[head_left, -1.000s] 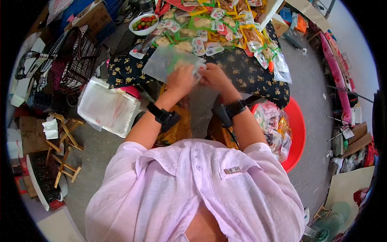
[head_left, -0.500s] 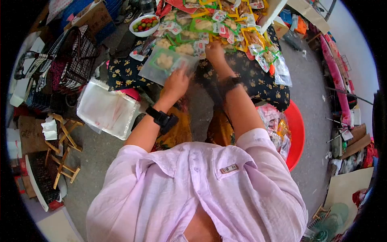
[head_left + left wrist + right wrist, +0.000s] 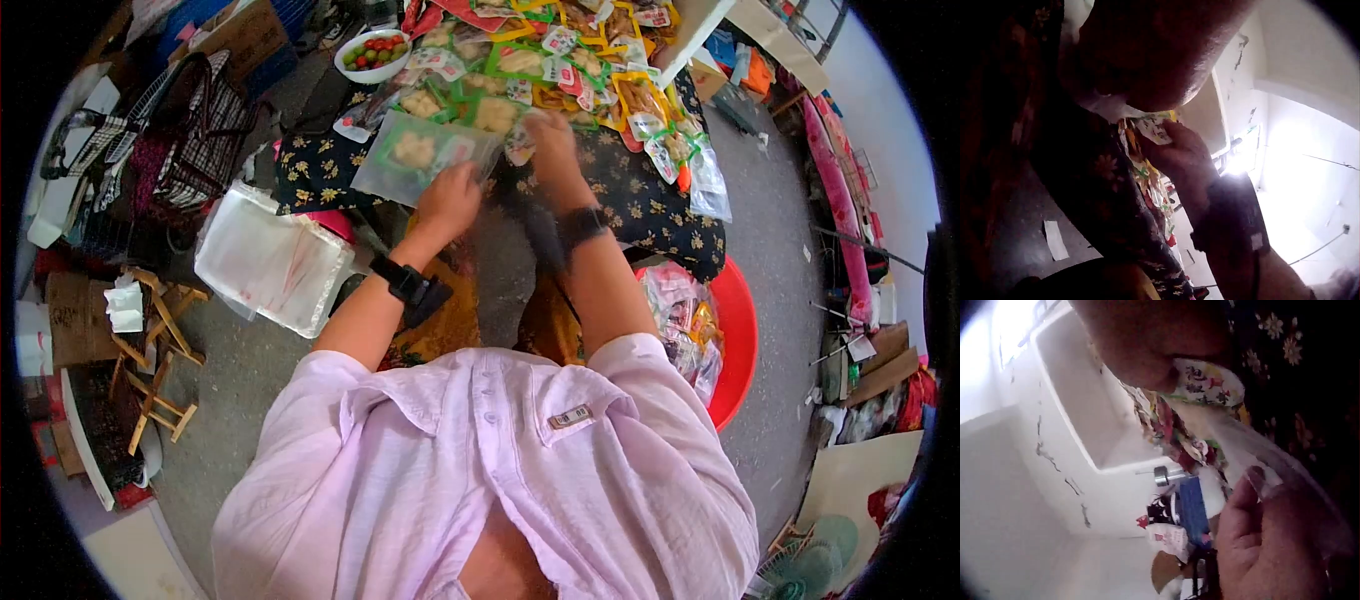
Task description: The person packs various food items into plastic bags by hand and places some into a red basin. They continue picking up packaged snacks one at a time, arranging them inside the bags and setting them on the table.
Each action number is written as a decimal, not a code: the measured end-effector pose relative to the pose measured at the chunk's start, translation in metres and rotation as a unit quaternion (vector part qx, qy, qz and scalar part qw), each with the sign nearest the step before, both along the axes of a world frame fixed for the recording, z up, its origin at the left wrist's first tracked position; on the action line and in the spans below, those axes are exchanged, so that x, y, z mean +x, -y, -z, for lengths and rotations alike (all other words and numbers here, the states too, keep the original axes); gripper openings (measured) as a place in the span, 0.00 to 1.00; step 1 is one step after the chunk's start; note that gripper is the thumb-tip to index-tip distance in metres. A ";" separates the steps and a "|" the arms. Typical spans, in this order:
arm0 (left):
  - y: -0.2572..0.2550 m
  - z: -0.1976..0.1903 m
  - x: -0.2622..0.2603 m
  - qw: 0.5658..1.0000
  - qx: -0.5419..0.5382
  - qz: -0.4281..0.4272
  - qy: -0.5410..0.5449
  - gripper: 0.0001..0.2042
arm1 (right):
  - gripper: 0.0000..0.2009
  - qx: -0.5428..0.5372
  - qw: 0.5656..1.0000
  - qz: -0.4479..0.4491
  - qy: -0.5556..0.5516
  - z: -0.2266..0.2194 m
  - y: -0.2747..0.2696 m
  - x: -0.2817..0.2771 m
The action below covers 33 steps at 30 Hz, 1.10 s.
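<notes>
In the head view my left hand (image 3: 448, 200) pinches the near right edge of a clear plastic bag (image 3: 372, 176). Inside it lies a green-edged food packet (image 3: 413, 150) with pale pieces. To its right my right hand (image 3: 553, 145), a little blurred, grips a packet with a white printed label (image 3: 519, 145) at the table's near edge. The right wrist view shows that printed label (image 3: 1207, 380) under my right fingers, with the left thumb (image 3: 1254, 482) on the clear film. In the left wrist view my left hand (image 3: 1147, 50) is a dark shape.
Many food packets (image 3: 520, 62) cover the far part of the table, over a black flowered cloth (image 3: 640, 215). A white bowl (image 3: 374, 72) of small red and green fruit stands at the back left. Flat clear bags (image 3: 275, 262) lie left; a red tub (image 3: 735, 345) of packets stands right.
My right hand left the bag, reached forward to the packets on the table, and has come back slightly with a packet. The left hand keeps hold of the bag.
</notes>
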State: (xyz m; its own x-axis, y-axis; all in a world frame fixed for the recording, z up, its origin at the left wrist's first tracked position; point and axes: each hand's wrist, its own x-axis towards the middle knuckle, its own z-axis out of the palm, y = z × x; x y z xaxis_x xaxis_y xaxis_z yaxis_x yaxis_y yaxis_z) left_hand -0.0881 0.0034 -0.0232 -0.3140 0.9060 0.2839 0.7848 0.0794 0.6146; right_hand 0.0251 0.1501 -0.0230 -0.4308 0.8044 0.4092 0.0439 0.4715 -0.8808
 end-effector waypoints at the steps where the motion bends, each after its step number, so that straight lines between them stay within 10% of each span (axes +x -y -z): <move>1: -0.001 -0.003 0.001 1.000 0.002 0.003 0.013 0.14 | 0.09 -0.114 0.985 0.015 -0.129 -0.007 0.010 0.010; 6: -0.024 -0.008 0.010 0.990 -0.006 0.010 0.139 0.15 | 0.09 -0.294 0.901 0.052 -0.314 -0.042 0.048 0.072; 11: -0.036 -0.005 0.029 0.970 0.016 0.031 0.240 0.16 | 0.09 -0.212 0.948 0.010 -0.237 -0.019 0.065 0.095; 14: -0.035 -0.006 0.032 0.975 -0.009 0.038 0.220 0.14 | 0.09 -0.390 0.875 -0.003 -0.287 -0.019 0.071 0.094; 21: -0.023 -0.019 0.040 0.999 0.013 0.029 -0.037 0.11 | 0.10 -0.408 0.897 0.005 -0.168 -0.028 0.076 0.098; 27: -0.018 -0.045 0.058 0.990 0.034 0.061 -0.126 0.06 | 0.07 -0.462 0.826 -0.171 -0.273 0.012 0.057 0.074; 29: -0.017 -0.048 0.060 0.987 0.033 0.067 -0.145 0.06 | 0.07 -0.171 0.973 -0.146 -0.045 0.020 0.051 0.064; 31: -0.016 -0.044 0.063 0.980 0.072 0.068 -0.172 0.05 | 0.07 -0.396 0.875 -0.218 -0.172 0.010 0.058 0.049; 33: -0.014 -0.038 0.063 0.980 0.085 0.069 -0.169 0.05 | 0.07 -0.189 0.959 -0.195 -0.082 0.021 0.054 0.040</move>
State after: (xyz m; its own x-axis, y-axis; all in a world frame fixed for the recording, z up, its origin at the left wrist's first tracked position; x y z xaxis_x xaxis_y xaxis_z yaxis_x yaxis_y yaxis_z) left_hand -0.0255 0.0178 0.0153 -0.0542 0.8638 0.5010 0.9417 -0.1226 0.3132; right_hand 0.0653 0.0962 -0.0444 -0.6845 0.6988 0.2078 -0.2243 0.0693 -0.9721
